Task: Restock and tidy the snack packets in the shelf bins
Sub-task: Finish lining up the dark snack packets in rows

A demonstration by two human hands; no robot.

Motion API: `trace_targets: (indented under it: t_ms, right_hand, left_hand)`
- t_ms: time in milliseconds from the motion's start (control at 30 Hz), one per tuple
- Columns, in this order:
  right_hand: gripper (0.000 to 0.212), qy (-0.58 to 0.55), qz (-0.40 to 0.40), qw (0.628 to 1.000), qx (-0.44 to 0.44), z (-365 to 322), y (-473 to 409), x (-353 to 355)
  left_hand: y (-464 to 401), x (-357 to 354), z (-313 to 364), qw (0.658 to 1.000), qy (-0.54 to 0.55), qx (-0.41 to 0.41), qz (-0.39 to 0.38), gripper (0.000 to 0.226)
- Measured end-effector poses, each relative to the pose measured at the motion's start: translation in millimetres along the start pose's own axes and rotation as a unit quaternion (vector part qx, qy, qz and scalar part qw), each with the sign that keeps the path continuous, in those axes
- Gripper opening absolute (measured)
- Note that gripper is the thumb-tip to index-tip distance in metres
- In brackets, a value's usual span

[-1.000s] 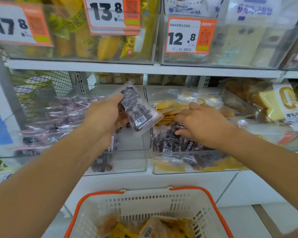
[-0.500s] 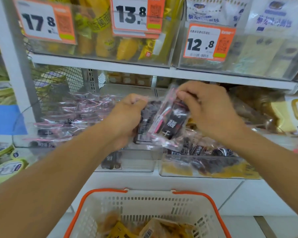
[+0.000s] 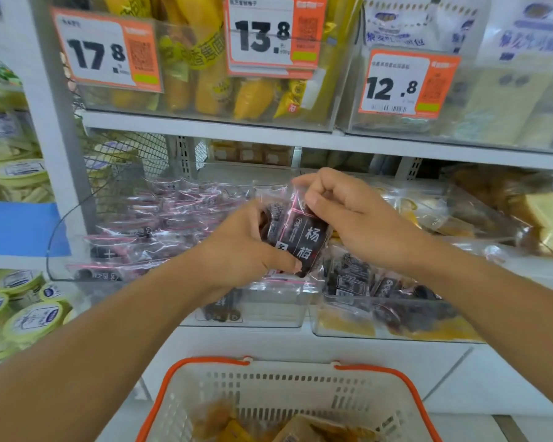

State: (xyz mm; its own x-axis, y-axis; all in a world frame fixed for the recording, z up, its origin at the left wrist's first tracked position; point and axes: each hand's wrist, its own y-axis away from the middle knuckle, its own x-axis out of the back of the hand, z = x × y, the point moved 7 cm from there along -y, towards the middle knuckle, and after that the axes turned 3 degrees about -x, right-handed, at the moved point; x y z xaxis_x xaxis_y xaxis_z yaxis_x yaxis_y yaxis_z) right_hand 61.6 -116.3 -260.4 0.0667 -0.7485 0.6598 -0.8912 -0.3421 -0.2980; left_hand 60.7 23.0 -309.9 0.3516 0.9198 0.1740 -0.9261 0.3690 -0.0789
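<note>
Both hands meet over the lower shelf on a small stack of dark plum snack packets [image 3: 304, 237] in clear wrap with pink seals. My left hand [image 3: 240, 247] grips the stack from below and the left. My right hand [image 3: 342, 215] pinches the top edge of the front packet. Behind them, the left clear bin [image 3: 61, 237] holds several of the same pink-sealed packets. The right clear bin [image 3: 342, 330] holds dark packets mixed with yellow ones.
An orange-rimmed white basket [image 3: 300, 393] with yellow snack packets sits below the shelf. Upper bins carry price tags 17.8 [image 3: 106, 52], 13.8 [image 3: 272, 33] and 12.8 [image 3: 406, 81]. Green-lidded tubs [image 3: 23, 311] stand at the left, bread packs [image 3: 524, 212] at the right.
My right hand lifted a dark packet out of the right bin and brought it against the packet in my left hand. Both hands now hold the packets together.
</note>
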Motion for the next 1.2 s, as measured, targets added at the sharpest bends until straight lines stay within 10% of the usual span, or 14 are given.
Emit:
trace_targets:
  t_ms: [200,433,667,933,1200]
  right_hand:
    - [0.103,-0.014,-0.199,0.979,-0.037,3.2,-3.8,-7.7]
    - [0.069,0.046,-0.088,0.994,0.041,-13.0,-19.1,-6.8]
    - [0.072,-0.002,0.023,0.999,0.045,-8.7,-19.7,-3.9]
    - [0.096,0.418,0.037,0.906,0.061,-28.9,-17.0,-8.1]
    - [0.071,0.197,-0.01,0.975,0.104,-23.7,-17.0,-6.5]
  left_hand:
    - [3.0,12.1,16.4,0.999,0.025,-0.029,0.009,0.089]
    - [-1.9,19.0,12.6,1.0,-0.008,-0.027,0.009,0.088]
    - [3.8,22.8,9.4,0.953,-0.278,-0.118,0.009,0.085]
    - [-6.4,24.4,1.9,0.934,-0.324,-0.154,-0.004,0.068]
    - [-7.8,20.7,-0.6,0.866,-0.476,-0.155,-0.021,0.077]
